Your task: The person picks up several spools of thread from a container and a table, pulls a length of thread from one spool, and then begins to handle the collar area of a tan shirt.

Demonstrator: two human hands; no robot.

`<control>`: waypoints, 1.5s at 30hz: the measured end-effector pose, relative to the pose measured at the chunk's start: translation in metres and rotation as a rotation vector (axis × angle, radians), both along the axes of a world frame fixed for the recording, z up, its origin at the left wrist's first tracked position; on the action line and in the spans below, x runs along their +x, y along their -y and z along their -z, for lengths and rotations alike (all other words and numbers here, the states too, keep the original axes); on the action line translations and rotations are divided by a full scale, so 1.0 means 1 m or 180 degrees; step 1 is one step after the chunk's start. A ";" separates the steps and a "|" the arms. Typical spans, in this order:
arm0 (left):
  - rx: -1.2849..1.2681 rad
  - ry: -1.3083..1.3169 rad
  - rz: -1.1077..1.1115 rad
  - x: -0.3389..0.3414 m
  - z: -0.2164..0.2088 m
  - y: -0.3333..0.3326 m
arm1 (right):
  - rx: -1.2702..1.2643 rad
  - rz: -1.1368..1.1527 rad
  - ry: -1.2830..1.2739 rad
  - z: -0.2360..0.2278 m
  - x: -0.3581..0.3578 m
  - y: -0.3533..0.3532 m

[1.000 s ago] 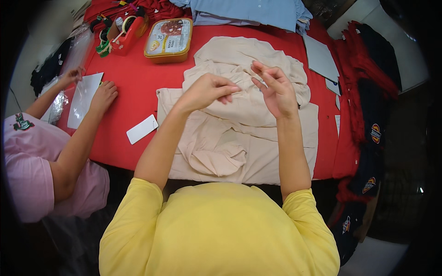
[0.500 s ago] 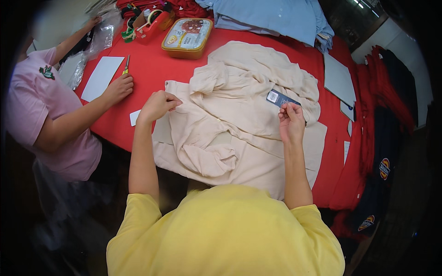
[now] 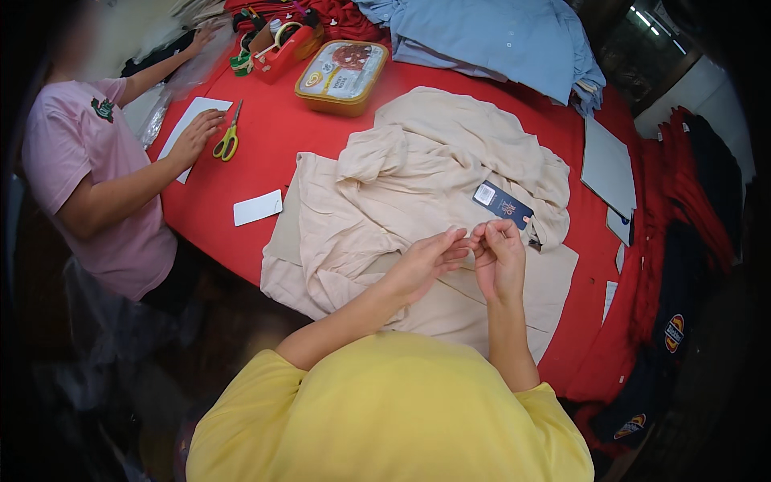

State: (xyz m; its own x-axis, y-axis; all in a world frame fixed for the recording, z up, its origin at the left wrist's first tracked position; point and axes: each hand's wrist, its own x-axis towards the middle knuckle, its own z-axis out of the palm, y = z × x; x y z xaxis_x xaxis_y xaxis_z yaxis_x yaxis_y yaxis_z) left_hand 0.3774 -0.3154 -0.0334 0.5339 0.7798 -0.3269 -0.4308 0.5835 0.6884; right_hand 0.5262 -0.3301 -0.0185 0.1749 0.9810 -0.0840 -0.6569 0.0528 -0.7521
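Observation:
My left hand [image 3: 426, 263] and my right hand [image 3: 499, 259] meet fingertip to fingertip above the front of a cream garment [image 3: 458, 145]. Both have thumb and fingers drawn together in a pinch; whatever lies between them is too small to make out. The garment is loosely bunched on the red-covered table [image 3: 249, 173], over a flat grey-beige sheet [image 3: 285, 229]. Just beyond my right fingers, a dark blue hang tag [image 3: 510, 207] with a white label rests on the cloth.
A plastic tub [image 3: 341, 76] and a red tape dispenser [image 3: 283, 50] stand at the back. Folded blue shirts [image 3: 490, 40] lie behind the garment. At left are a white card [image 3: 258, 207], yellow scissors [image 3: 227, 143] and a co-worker's hand [image 3: 195, 138]. Dark and red clothes are stacked right.
My left hand has come right, from the garment's left edge to my right hand. The right hand has let go of the tag. The co-worker's hand has left the scissors on the table.

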 end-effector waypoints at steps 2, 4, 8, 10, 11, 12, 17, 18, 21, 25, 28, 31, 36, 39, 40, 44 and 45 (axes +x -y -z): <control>-0.0460 0.0860 -0.0403 0.006 0.002 0.000 | 0.0010 -0.0045 0.0103 0.000 -0.004 0.011; -0.0544 0.1099 -0.0762 -0.001 0.005 -0.010 | 0.0010 -0.0038 0.0219 -0.001 -0.002 0.020; -0.0255 0.1115 -0.1548 -0.045 0.003 -0.038 | 0.0069 0.0200 -0.0193 0.017 0.014 0.023; 0.0058 0.0720 -0.1991 -0.075 -0.002 -0.055 | 0.0000 0.0435 -0.0386 0.021 0.022 0.018; 0.0143 0.0550 -0.2151 -0.091 -0.003 -0.065 | -0.0042 0.0557 -0.0442 0.024 0.025 0.016; 0.0240 0.0380 -0.2338 -0.103 -0.003 -0.071 | -0.0077 0.0651 -0.0503 0.029 0.027 0.013; 0.0472 0.0253 -0.2277 -0.133 0.006 -0.087 | -0.0217 0.0758 -0.0638 0.042 0.030 0.006; 0.0488 0.0209 -0.2284 -0.132 0.005 -0.087 | -0.0245 0.0815 -0.0681 0.044 0.029 0.006; 0.0478 0.0232 -0.2303 -0.135 0.003 -0.085 | -0.0267 0.0834 -0.0680 0.044 0.030 0.005; 0.0431 0.0334 -0.2361 -0.137 0.003 -0.085 | -0.0208 0.0846 -0.0636 0.047 0.036 0.004; 0.0430 0.0325 -0.2375 -0.139 0.003 -0.085 | -0.0206 0.0878 -0.0609 0.047 0.041 0.004; 0.0531 0.0260 -0.2240 -0.140 0.000 -0.084 | -0.0186 0.0898 -0.0612 0.048 0.046 0.004; 0.0661 0.0058 -0.2156 -0.134 -0.008 -0.081 | -0.0332 0.1126 -0.0559 0.037 0.047 0.005; 0.0976 -0.0505 -0.1996 -0.119 -0.016 -0.077 | -0.0022 0.0916 -0.0126 0.021 0.047 0.001; 0.1100 -0.0738 -0.1894 -0.110 -0.019 -0.075 | 0.0138 0.0607 0.0086 0.015 0.046 -0.002; 0.1309 -0.1090 -0.1303 -0.096 -0.025 -0.076 | 0.0256 -0.0525 0.0643 -0.015 0.011 -0.039; 0.1104 -0.0858 -0.1286 -0.099 -0.023 -0.080 | 0.0199 -0.0681 0.0706 -0.022 0.002 -0.046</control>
State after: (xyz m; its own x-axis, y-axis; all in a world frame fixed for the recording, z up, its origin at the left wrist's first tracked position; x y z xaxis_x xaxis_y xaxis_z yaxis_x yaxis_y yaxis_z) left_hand 0.2788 -0.2353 -0.0107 0.1062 0.9894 -0.0995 -0.3554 0.1312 0.9254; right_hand 0.5284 -0.2837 0.0031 -0.0287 0.9996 -0.0053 -0.4784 -0.0184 -0.8779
